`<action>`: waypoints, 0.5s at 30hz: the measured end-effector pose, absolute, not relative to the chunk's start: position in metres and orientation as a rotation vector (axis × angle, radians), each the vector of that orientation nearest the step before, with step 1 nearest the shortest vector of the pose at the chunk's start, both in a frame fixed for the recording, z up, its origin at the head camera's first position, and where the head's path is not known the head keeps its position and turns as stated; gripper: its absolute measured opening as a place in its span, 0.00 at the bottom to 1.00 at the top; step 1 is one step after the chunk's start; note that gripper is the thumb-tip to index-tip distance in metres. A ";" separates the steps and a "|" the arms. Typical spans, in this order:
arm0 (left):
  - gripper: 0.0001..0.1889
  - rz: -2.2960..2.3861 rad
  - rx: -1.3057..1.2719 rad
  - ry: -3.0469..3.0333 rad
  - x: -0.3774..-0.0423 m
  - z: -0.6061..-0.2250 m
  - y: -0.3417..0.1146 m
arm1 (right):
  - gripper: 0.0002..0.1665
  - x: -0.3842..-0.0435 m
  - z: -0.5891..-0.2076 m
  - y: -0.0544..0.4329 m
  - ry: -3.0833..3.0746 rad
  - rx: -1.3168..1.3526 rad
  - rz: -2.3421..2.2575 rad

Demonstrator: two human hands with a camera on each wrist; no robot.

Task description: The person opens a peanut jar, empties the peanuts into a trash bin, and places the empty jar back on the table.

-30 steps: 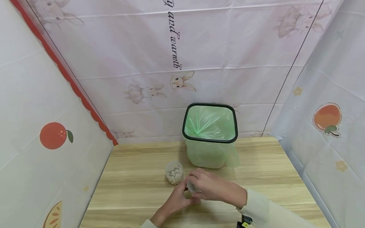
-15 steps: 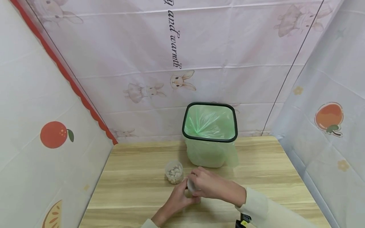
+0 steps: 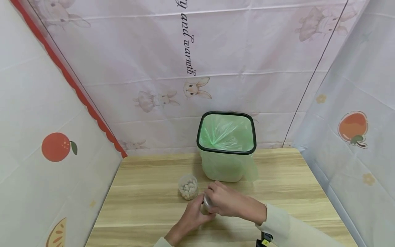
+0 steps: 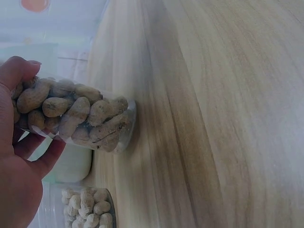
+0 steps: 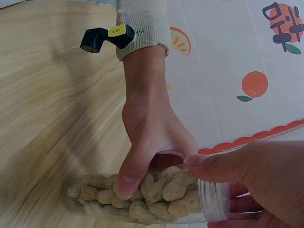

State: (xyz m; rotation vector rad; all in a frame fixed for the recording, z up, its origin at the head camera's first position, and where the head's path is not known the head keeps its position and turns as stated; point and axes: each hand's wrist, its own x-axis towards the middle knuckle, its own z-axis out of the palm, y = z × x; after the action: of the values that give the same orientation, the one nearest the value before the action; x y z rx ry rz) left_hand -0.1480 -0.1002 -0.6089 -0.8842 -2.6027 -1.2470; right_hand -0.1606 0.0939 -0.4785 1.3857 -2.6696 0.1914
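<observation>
Gripping the clear jar of peanuts (image 5: 142,197) with both hands, over the table (image 3: 148,206), just beside the second jar (image 3: 188,187) and in front of the lined bin (image 3: 226,151). Curling the left hand (image 3: 192,216) round the body, pressing from opposite sides with thumb and fingers, opening no wider than the jar. Curling the right hand (image 3: 226,200) round the ribbed end (image 5: 213,199), bracing with the thumb on one side and bent fingers on the other. Probably risking a spin of the smooth body within the left palm under any twist from the right, for want of friction. Also risking a spill of peanuts (image 4: 76,116) on any sudden release at the ribbed end, owing to contents reaching close up to it. Possibly risking a knock against the second jar, through working so near it. Hiding much of the ribbed end behind the right hand in the head view; not settling the question of fitted cap or bare neck. Not showing clearly any contact between jar base and table. Concealing several right fingertips. Cutting off the left forearm (image 3: 174,235) at the lower edge. Leaving the second jar's top, covered or uncovered, hard to judge.
</observation>
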 end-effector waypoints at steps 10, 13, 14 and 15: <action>0.28 -1.246 -0.921 -2.529 -0.150 -0.599 -0.102 | 0.25 -0.162 -0.473 0.102 -2.632 1.422 0.214; 0.29 -1.227 -0.950 -2.501 -0.150 -0.594 -0.101 | 0.28 -0.162 -0.470 0.107 -2.655 1.434 0.251; 0.29 -1.229 -0.956 -2.494 -0.150 -0.592 -0.101 | 0.29 -0.162 -0.468 0.108 -2.665 1.441 0.270; 0.29 -1.235 -0.960 -2.490 -0.149 -0.590 -0.101 | 0.30 -0.162 -0.466 0.110 -2.672 1.449 0.289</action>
State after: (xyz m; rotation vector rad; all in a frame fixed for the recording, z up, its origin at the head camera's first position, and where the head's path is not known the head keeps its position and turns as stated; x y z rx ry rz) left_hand -0.1492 -0.1012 -0.5900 -0.9603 -2.4896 -1.2345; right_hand -0.1616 0.1099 -0.4662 1.4491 -2.6715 0.2885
